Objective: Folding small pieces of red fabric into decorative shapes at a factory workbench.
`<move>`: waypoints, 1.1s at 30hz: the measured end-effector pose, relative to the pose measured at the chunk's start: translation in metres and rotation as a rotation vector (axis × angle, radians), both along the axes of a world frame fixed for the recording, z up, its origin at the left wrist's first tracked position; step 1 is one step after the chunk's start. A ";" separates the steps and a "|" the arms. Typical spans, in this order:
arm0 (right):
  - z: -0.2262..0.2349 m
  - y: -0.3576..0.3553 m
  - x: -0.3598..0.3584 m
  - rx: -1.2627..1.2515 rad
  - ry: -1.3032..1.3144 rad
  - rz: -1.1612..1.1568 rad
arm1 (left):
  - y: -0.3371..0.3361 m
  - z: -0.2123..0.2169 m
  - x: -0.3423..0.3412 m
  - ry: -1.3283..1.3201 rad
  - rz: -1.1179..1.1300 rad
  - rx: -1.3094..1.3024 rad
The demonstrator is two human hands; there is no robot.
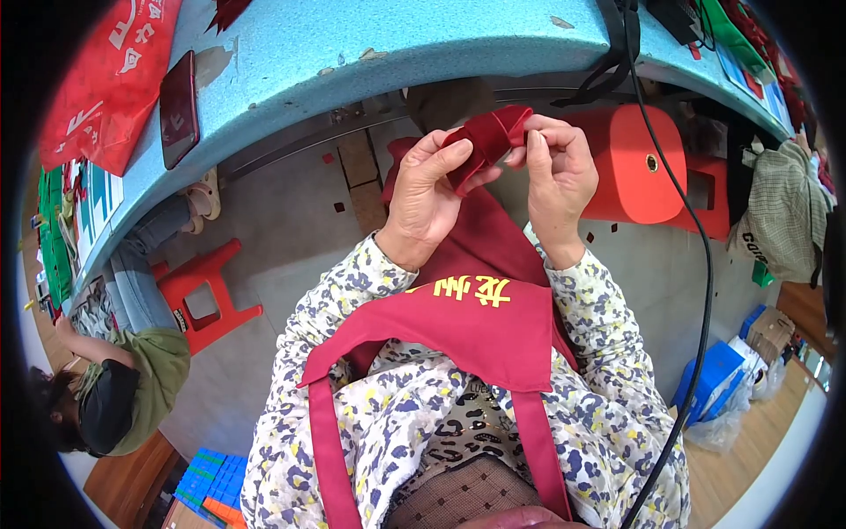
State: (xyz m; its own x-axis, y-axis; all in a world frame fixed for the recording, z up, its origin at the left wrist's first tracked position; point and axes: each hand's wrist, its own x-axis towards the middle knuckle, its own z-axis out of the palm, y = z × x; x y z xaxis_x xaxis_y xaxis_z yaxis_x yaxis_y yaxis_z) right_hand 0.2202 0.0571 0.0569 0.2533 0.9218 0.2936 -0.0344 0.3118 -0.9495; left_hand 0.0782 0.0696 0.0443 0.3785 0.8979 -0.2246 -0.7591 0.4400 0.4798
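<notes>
Between my hands, above my lap, is a dark red fabric bow [486, 141], with a band of cloth wrapped across its middle. My left hand [426, 201] is closed on its left side, the thumb lying on top and the other fingers partly hidden behind the cloth. At the bow's right end, my right hand [562, 176] is closed in a pinch, thumb against forefinger. Whether a thread or other small thing is in that pinch cannot be made out. Below them hangs my dark red apron [476, 339] with yellow lettering.
A blue speckled table [397, 40] curves ahead, with a dark phone [180, 110] and a red bag [110, 75] on its left. A black cable [705, 264] runs down my right side. Red stools [630, 163] stand under the table and at left. Another person [132, 379] sits far left.
</notes>
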 end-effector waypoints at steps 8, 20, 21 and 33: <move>-0.013 -0.005 -0.001 0.102 -0.044 0.078 | -0.002 0.004 -0.003 0.003 0.055 0.029; -0.020 -0.001 -0.002 0.245 -0.352 0.008 | -0.004 -0.008 -0.013 -0.048 0.015 -0.026; -0.021 -0.001 -0.004 0.322 -0.479 -0.044 | -0.005 -0.009 -0.014 -0.070 0.026 -0.043; -0.025 -0.014 -0.040 -0.302 0.797 0.197 | -0.011 -0.015 -0.034 -0.006 0.107 0.098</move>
State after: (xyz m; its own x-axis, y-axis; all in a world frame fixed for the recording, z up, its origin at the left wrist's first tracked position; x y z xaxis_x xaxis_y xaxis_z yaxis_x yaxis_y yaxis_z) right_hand 0.1799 0.0430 0.0320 0.1068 0.9802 -0.1665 -0.7502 -0.0304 -0.6605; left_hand 0.0441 0.0589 0.0293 0.2801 0.9508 -0.1323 -0.8022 0.3075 0.5117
